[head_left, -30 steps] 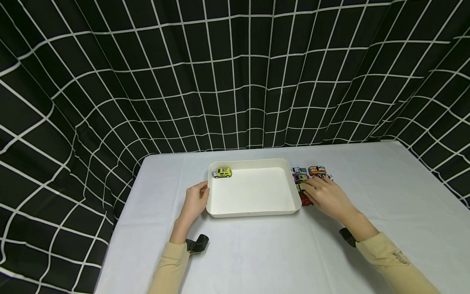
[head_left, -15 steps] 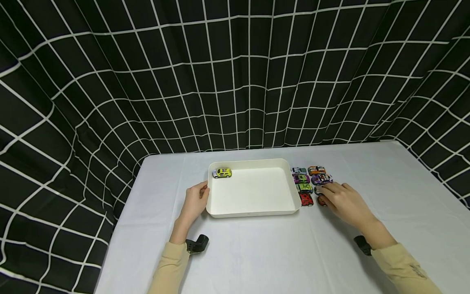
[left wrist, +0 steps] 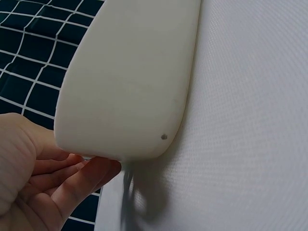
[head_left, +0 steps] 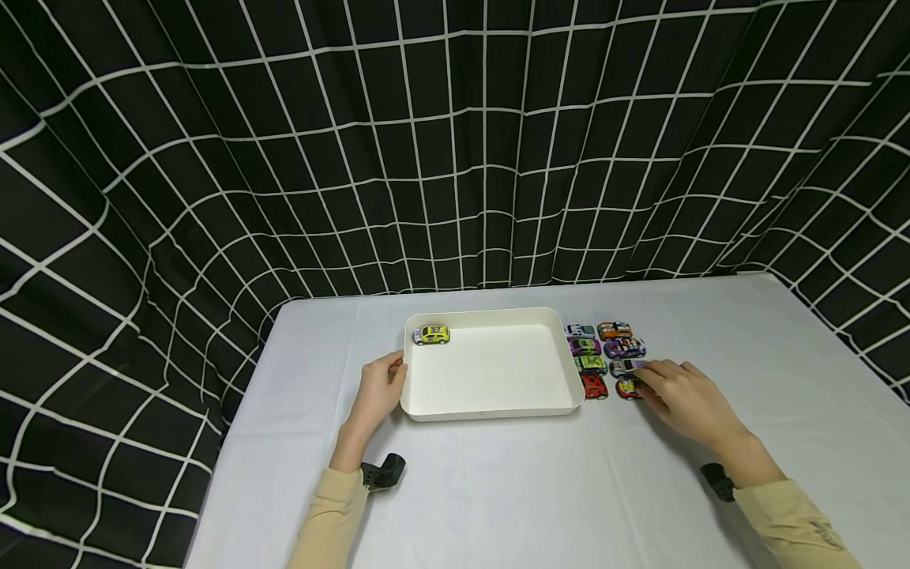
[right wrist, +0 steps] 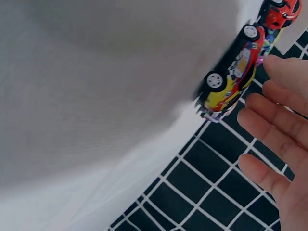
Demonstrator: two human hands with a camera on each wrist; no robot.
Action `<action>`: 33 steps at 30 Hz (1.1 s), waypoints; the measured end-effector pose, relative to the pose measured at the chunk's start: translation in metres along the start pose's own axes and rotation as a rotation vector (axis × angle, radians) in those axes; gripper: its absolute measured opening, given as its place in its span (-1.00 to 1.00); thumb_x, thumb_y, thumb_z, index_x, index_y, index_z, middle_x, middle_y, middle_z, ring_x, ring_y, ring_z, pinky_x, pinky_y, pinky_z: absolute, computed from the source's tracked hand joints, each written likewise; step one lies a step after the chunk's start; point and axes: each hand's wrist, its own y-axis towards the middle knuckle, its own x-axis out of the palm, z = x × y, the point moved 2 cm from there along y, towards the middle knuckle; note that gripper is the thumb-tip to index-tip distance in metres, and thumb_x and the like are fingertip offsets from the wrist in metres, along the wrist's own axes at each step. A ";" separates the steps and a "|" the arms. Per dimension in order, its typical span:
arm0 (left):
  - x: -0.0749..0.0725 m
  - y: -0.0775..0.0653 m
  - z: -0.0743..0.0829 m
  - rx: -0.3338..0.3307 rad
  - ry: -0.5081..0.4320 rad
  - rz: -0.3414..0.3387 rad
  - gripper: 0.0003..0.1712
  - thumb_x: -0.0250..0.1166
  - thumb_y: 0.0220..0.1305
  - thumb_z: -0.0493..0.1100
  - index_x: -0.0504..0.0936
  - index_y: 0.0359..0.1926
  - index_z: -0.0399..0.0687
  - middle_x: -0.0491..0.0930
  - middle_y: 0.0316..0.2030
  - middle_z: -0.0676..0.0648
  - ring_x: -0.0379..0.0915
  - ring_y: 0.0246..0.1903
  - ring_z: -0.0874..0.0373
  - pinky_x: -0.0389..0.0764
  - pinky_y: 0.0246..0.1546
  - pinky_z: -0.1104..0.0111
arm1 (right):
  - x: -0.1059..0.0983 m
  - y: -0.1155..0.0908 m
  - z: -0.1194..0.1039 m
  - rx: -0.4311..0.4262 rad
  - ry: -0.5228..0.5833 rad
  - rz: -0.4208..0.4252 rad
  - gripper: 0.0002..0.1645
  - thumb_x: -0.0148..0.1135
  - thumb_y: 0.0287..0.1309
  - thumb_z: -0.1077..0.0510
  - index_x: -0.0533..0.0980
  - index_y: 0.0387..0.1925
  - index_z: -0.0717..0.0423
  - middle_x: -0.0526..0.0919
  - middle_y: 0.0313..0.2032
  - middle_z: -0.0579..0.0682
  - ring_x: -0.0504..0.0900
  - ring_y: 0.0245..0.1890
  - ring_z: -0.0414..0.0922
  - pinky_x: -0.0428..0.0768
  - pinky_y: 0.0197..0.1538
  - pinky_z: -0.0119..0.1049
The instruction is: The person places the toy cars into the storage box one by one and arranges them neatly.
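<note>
A white tray [head_left: 494, 371] lies on the table, with a yellow toy car [head_left: 430, 335] in its far left corner. My left hand [head_left: 378, 387] rests against the outside of the tray's left wall; in the left wrist view its fingertips touch the wall near the corner. Right of the tray stand two columns of toy cars. My right hand [head_left: 686, 399] is at the right column, fingers extended and holding nothing. They partly cover a silver-and-purple toy car [head_left: 624, 367] and a red-and-yellow toy car [right wrist: 233, 72]. I cannot tell whether they touch these cars.
Farther back in the right column are an orange toy car [head_left: 614, 330] and a purple toy car [head_left: 625, 348]. The left column ends in a red toy car [head_left: 594, 386] beside the tray. A black curtain with white grid lines [head_left: 483, 158] hangs behind the table.
My right hand has moved right, from over the left column to the right ends of the right column, uncovering the cars. My left hand and the tray have stayed in place.
</note>
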 end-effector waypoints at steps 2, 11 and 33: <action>0.000 0.000 0.000 0.000 -0.003 0.000 -0.66 0.12 0.25 -0.40 0.48 0.03 -0.53 0.58 -0.22 -0.34 0.56 -0.26 -0.02 0.63 -0.30 0.31 | 0.001 -0.002 0.002 0.003 0.001 -0.007 -0.70 0.30 -0.16 0.28 0.59 -0.28 0.31 0.62 -0.31 0.18 0.59 -0.32 0.10 0.52 -0.39 -0.01; 0.000 0.000 0.001 0.009 -0.011 0.007 -0.67 0.12 0.25 -0.40 0.49 0.01 -0.53 0.59 -0.24 -0.33 0.56 -0.29 0.00 0.63 -0.32 0.31 | 0.003 -0.006 0.006 0.038 0.005 -0.070 -0.57 0.44 -0.36 0.27 0.59 -0.27 0.30 0.61 -0.30 0.18 0.58 -0.30 0.10 0.52 -0.38 0.01; -0.001 0.000 0.002 0.016 -0.017 -0.001 -0.67 0.11 0.24 -0.42 0.47 0.01 -0.56 0.60 -0.26 -0.33 0.58 -0.31 0.00 0.63 -0.36 0.36 | 0.007 -0.008 0.006 0.068 0.071 -0.093 -0.59 0.47 -0.38 0.38 0.57 -0.31 0.30 0.56 -0.33 0.13 0.57 -0.34 0.07 0.55 -0.36 -0.01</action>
